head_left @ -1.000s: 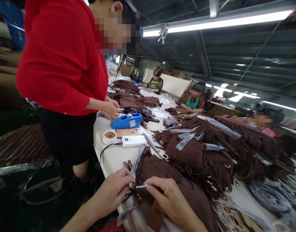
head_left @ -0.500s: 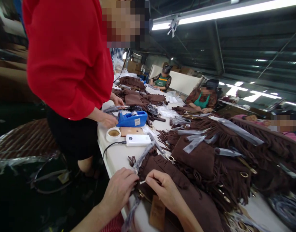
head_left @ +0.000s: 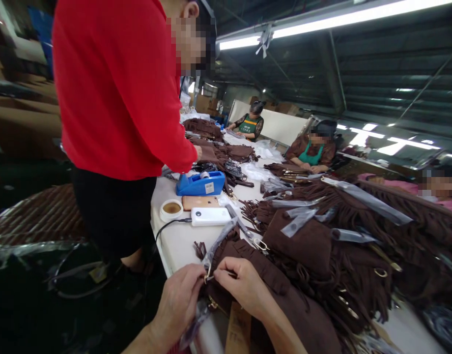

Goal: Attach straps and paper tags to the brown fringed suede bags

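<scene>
At the table's near edge lies a dark brown fringed bag [head_left: 285, 300], with a plastic-wrapped strap [head_left: 222, 242] running up from its corner. My left hand [head_left: 180, 295] is closed at that corner, its fingertips pinched by a small gold metal ring [head_left: 207, 279]. Close beside it, my right hand [head_left: 244, 285] is closed, thumb and forefinger together at a thin pale strip next to the ring. What exactly each hand grips is too small to tell. A brown cardboard tag [head_left: 239, 328] hangs below my right hand.
Beyond my hands are a white power bank [head_left: 210, 216], a phone [head_left: 200, 202], a tape roll [head_left: 171, 209] and a blue tape dispenser [head_left: 202, 184]. Brown bags [head_left: 299, 236] are piled on the right. A person in red [head_left: 115, 98] stands at the left; others sit across the table.
The person in red has turned toward the table and reaches farther along it. My hands have come closer together, and the gold ring now shows between them.
</scene>
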A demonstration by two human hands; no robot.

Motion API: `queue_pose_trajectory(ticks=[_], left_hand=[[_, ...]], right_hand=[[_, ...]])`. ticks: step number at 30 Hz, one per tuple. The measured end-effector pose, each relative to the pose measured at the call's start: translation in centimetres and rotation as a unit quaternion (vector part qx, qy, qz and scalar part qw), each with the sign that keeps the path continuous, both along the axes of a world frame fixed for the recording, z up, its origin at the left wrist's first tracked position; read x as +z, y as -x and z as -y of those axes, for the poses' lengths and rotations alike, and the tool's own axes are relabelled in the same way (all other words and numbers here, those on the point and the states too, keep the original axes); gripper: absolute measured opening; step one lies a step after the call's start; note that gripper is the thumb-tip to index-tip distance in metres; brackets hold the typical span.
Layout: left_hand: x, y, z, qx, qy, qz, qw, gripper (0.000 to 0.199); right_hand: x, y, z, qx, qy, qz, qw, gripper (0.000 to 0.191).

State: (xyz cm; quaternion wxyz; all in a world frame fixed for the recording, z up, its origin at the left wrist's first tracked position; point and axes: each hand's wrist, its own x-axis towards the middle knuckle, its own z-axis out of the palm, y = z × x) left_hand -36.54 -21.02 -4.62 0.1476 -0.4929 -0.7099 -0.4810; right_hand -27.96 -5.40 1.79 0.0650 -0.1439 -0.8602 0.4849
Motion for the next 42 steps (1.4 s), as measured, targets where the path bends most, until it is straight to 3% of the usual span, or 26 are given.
queue_pose_trajectory(ticks=[12, 21, 38, 42], left_hand=[[-0.1, -0.2, -0.1, -0.034, -0.006, 0.133, 0.991, 0.016], [0.4, -0.3, 0.0, -0.044, -0.017, 0.180, 0.983, 0.019], [-0.2, 0.4, -0.2, -0.086, -0.042, 0.102, 0.990, 0.023], [0.3, 0.2, -0.3, -0.088, -0.026, 0.125, 0.988, 0.023]], right_hand=[[-0.1, -0.2, 0.9, -0.033, -0.025, -0.010, 0.999, 0.021], [-0.7, 0.0, 1.0, -0.047, -0.050, -0.022, 0.997, 0.022], [-1.4, 0.1, 1.2, -0.042, -0.048, -0.012, 0.998, 0.024], [-1.1, 0.0, 1.3, -0.038, -0.053, -0.013, 0.998, 0.024]])
